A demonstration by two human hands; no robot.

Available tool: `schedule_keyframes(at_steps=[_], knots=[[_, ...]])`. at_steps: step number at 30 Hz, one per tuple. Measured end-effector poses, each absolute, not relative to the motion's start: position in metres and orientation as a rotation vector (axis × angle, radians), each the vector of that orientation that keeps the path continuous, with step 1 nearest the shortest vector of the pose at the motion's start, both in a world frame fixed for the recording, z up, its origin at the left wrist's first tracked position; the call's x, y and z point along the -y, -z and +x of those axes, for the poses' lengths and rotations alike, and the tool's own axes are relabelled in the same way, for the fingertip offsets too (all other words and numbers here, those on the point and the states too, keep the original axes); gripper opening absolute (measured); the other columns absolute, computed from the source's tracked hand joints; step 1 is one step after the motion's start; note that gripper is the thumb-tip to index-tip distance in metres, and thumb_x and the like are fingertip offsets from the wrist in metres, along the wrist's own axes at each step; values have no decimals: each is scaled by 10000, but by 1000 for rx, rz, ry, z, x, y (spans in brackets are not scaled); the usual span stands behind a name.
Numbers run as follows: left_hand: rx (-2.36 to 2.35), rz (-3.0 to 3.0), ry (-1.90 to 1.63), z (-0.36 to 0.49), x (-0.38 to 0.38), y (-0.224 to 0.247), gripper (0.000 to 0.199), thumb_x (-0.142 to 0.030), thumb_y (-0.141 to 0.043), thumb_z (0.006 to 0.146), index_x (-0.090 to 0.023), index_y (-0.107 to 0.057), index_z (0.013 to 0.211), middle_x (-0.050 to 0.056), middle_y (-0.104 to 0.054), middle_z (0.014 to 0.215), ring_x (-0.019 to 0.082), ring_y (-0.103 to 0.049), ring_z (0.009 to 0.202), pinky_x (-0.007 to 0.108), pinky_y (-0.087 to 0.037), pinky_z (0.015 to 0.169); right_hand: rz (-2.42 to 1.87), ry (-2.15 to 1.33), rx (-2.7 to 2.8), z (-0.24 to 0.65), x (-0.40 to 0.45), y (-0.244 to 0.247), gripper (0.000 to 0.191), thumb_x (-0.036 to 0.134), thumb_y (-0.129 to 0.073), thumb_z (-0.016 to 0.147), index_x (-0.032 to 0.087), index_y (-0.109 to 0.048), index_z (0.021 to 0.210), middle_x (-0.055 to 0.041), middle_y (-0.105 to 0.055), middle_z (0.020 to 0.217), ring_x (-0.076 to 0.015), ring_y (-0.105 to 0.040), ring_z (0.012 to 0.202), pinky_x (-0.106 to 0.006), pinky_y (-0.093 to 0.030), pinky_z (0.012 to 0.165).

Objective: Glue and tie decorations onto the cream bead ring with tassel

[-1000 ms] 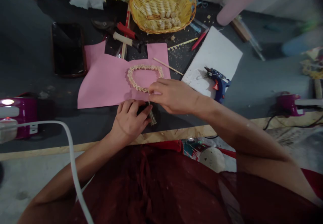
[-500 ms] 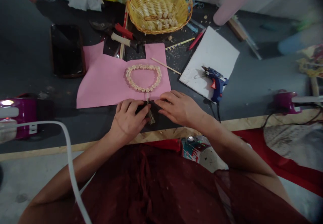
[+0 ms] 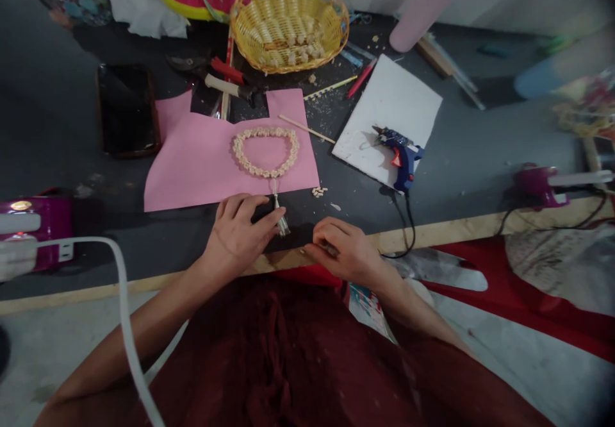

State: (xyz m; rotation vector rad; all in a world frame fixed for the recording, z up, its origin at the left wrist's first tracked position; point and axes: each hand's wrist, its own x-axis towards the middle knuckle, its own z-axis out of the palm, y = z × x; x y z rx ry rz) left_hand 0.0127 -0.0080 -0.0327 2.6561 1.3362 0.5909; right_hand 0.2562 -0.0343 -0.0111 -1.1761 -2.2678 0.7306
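Note:
A ring of pale beads [image 3: 239, 151] lies on a pink sheet [image 3: 192, 158], its cord running toward me to a pale thread tassel [image 3: 282, 223]. My left hand [image 3: 240, 228] rests on the dark table, its thumb and fingers closed about the tassel. By the table's front edge, my right hand [image 3: 343, 252] is curled with the fingers pressed together; what lies inside is too small to make out. Several small pale pieces [image 3: 319, 192] lie beside the sheet's corner, above my right hand.
A blue glue gun [image 3: 406, 161] lies on a white board [image 3: 358, 116] at the right. Behind the sheet are a yellow wicker basket [image 3: 240, 33], pruning shears [image 3: 223, 85] and a thin stick [image 3: 307, 129]. A phone [image 3: 127, 109] lies left; a white cable [image 3: 125, 305] crosses the near left.
My right hand has drawn back from the sheet's edge toward the table's front and curled up, uncovering the small pale pieces. My left hand stays by the tassel. The view has shifted slightly.

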Motion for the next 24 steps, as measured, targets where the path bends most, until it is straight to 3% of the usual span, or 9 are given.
schedule_keyframes(at_steps=[7,12,16,18,21,24], knots=[[-1242,2603,-755,13,15,24,164,-220,-643,889,-214,-706,1040,91,-654,1034,252,-548,988,418,-483,847,-1031,-676,2203,255,49,22,51,232,-645,911,204,-664,873,-31,-728,829,-134,-690,777,-235,-564,723],[-1035,2664,-821,32,22,13,255,-141,-652,852,-225,-686,1090,52,-676,994,246,-529,966,413,-446,855,-993,-632,2155,249,54,18,65,210,-608,932,196,-671,926,-38,-750,858,-137,-711,814,-231,-578,756],[-972,2652,-859,36,25,14,116,-123,-635,853,-222,-690,880,34,-681,928,233,-525,940,416,-417,874,-1241,-606,2076,265,50,11,152,172,-514,962,200,-663,950,-23,-739,820,-125,-700,744,-231,-570,720],[-970,2643,-846,32,26,15,107,-121,-646,848,-220,-682,863,30,-683,919,226,-524,927,414,-411,872,-1444,-559,1977,279,42,11,244,132,-439,972,208,-658,1048,-17,-728,843,-113,-680,698,-238,-563,715],[-930,2636,-807,25,30,16,50,-195,-691,843,-220,-669,805,28,-685,931,220,-531,914,424,-405,877,-1599,-397,1931,295,23,16,293,153,-441,974,195,-639,1185,-77,-709,1067,-149,-691,863,-286,-557,813],[-864,2640,-776,22,33,14,52,-242,-718,823,-233,-674,796,35,-677,980,227,-545,932,435,-405,874,-1645,-322,2025,297,3,24,254,217,-507,965,195,-678,1151,-90,-701,1098,-200,-674,999,-310,-541,846]])
